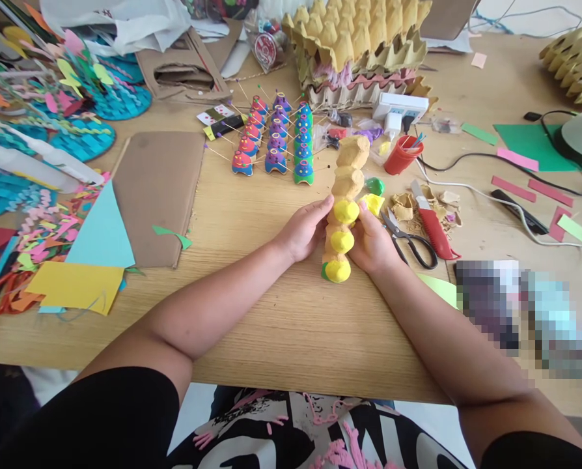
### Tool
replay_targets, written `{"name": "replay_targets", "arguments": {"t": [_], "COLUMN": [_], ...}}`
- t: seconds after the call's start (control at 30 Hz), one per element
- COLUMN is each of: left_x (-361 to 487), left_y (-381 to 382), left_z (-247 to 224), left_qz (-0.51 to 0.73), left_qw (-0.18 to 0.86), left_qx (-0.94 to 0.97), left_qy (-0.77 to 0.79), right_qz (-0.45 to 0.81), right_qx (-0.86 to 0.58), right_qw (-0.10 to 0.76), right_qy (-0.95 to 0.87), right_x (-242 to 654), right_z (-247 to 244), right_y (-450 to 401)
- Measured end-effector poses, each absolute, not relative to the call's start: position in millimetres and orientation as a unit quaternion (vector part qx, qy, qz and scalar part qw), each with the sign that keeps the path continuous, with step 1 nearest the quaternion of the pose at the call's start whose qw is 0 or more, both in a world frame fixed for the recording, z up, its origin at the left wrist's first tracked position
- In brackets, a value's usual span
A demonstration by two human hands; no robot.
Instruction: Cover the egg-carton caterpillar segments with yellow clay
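Observation:
A strip of egg carton cups (348,183) stands out lengthwise between my hands. Its three nearest cups are coated in yellow, with a bit of green at the near end, and the farther cups are bare tan. My left hand (304,231) grips the strip's left side. On the right side, my right hand (373,240) holds the strip too, its thumb by a yellow cup. Loose yellow clay (373,203) lies against the right fingertips; whether the hand grips it is unclear. Black-handled scissors (412,240) rest just right of that hand.
Beyond my hands stand three decorated caterpillars (276,140). Stacked egg trays (359,49) are at the back. A red cup (403,155), a red-handled knife (432,225) and a white cable lie right; brown cardboard (157,195) and paper scraps lie left.

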State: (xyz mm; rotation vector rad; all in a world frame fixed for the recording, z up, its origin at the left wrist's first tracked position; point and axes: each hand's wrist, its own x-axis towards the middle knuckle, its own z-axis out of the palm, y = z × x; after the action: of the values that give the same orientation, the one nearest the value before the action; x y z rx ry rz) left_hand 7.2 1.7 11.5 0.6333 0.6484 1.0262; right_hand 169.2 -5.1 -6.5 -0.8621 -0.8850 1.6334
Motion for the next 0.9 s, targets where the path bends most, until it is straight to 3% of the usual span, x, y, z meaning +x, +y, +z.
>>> {"name": "replay_targets", "arguments": {"t": [0.9], "left_x": [3], "left_y": [4], "left_z": [14], "left_qz": [0.467], "left_qw": [0.770], "left_qx": [0.285], "left_qy": [0.328], "right_qz": [0.624], "right_qx": [-0.390], "right_qw": [0.558], "right_qy": [-0.383], "right_x": [162], "right_z": [2], "right_y": [-16]}}
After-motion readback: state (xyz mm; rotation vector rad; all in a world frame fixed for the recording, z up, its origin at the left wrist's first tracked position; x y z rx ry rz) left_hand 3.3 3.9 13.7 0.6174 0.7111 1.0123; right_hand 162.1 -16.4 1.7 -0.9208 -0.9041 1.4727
